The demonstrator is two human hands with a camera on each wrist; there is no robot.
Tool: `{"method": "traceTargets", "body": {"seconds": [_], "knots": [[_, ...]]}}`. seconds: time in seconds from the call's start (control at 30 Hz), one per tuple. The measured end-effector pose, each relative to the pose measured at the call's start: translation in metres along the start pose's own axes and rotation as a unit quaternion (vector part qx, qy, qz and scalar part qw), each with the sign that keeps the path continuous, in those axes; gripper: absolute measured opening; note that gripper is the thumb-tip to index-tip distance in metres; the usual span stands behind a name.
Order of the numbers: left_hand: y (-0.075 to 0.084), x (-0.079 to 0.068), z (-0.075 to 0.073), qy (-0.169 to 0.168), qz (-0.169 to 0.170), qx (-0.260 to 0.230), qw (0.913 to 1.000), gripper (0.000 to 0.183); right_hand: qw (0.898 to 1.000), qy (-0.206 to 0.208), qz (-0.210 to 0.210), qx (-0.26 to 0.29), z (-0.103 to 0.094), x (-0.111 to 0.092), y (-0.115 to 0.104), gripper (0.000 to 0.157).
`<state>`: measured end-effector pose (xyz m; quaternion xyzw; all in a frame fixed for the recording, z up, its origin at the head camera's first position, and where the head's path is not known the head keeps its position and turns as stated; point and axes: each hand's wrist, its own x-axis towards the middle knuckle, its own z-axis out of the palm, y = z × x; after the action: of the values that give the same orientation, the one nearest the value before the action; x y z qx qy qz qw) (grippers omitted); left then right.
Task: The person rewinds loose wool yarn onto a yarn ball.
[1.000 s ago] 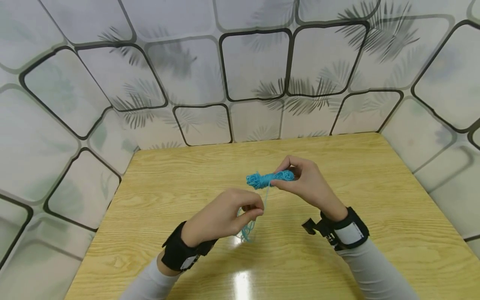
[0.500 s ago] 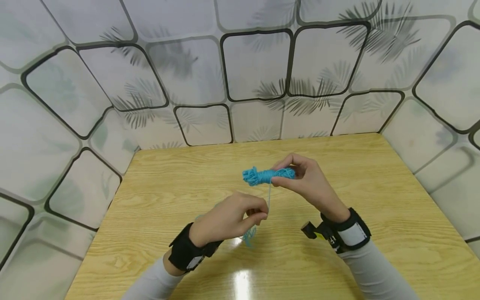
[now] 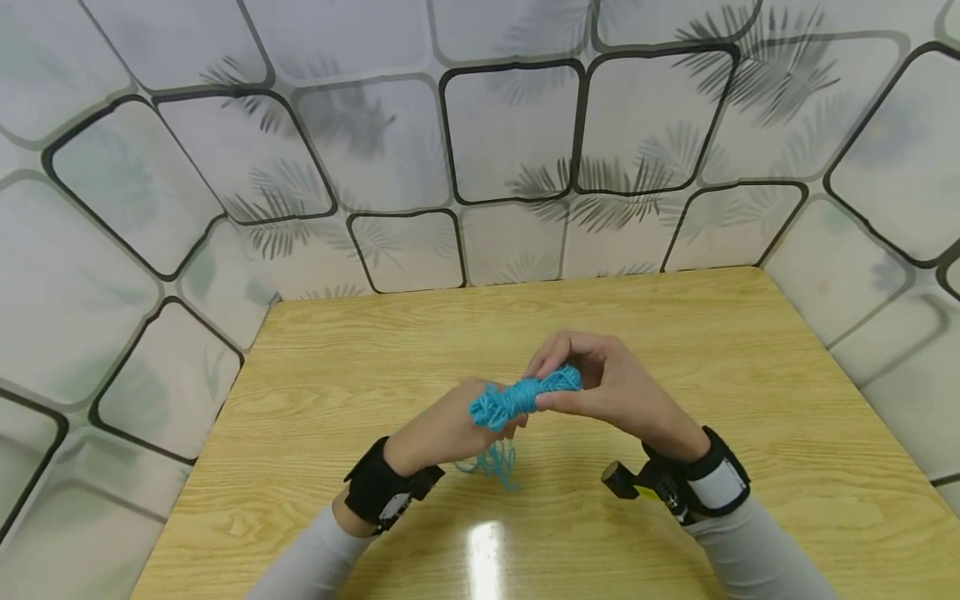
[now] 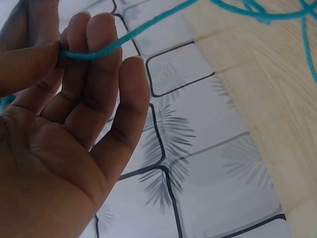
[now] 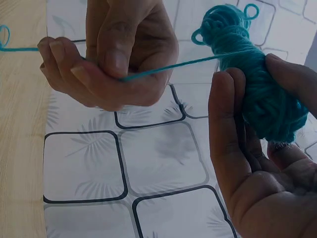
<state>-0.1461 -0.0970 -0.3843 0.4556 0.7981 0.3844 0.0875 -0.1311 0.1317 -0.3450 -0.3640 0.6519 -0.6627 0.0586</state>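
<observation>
A bundle of blue yarn (image 3: 517, 400), wrapped round its middle, is held by my right hand (image 3: 611, 387) between thumb and fingers at its right end. In the right wrist view the yarn bundle (image 5: 257, 84) stands tilted, with small loops sticking out at its top. My left hand (image 3: 450, 421) pinches the strand between thumb and index finger, just below and left of the bundle, which partly covers it in the head view. A taut strand (image 5: 173, 65) runs from the bundle to that pinch. Beyond the pinch, loose yarn (image 3: 495, 462) hangs beneath the left hand.
The wooden table (image 3: 337, 350) lies under both hands. Patterned sheeting (image 3: 510, 133) with leaf prints and dark outlines rises behind it and at both sides. Each wrist wears a black strap (image 3: 716, 479) with a small camera.
My right hand has lowered the yarn bundle toward me and leftward, so that it now overlaps the left hand in the head view. The left hand has shifted slightly right, still pinching the strand.
</observation>
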Motion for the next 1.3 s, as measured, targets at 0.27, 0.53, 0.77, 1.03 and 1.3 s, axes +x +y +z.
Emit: {"method": "traceTargets", "body": {"seconds": [0.27,0.53,0.77,1.03,1.3], "knots": [[-0.005,0.000,-0.015,0.041,-0.004,-0.027,0.9988,0.013,0.989,-0.150,0.000,-0.004,0.003,-0.005,0.002,0.019],[0.004,-0.003,-0.028,0.083,0.013,-0.015,0.9964,0.010,0.981,-0.175,0.034,-0.069,0.003,-0.006,0.011,0.012],[0.015,-0.004,-0.027,0.083,0.039,-0.007,0.9957,0.010,0.974,-0.119,0.076,-0.175,-0.003,-0.004,0.018,0.015],[0.026,-0.005,-0.025,0.072,0.055,-0.007,0.9958,0.009,0.967,-0.070,0.111,-0.221,-0.005,0.000,0.021,0.015],[0.031,-0.004,-0.021,0.061,0.047,-0.003,0.9971,0.010,0.959,-0.025,0.128,-0.252,-0.006,0.000,0.025,0.015]]}}
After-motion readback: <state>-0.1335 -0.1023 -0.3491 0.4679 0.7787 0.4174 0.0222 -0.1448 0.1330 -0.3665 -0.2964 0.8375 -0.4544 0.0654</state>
